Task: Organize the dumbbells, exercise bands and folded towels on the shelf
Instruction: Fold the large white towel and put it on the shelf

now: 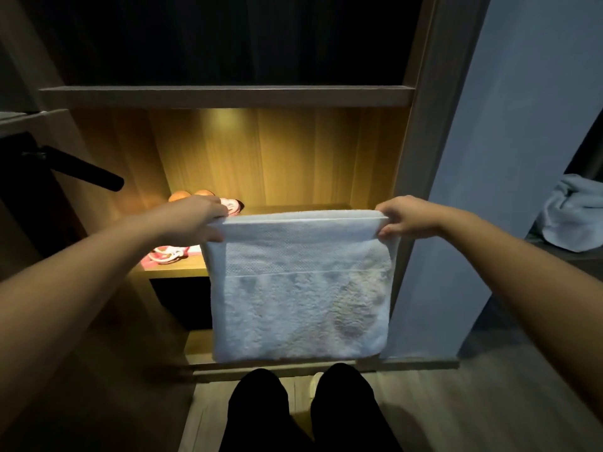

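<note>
Lit wooden shelf (176, 272) in a dim room; left hand (199, 220) and right hand (404, 220) pinch a hanging white towel's (300, 298) top corners.

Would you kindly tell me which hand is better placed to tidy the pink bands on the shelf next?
Probably the left hand: it holds the towel corner close to the pink bands, while the right hand holds the far corner.
</note>
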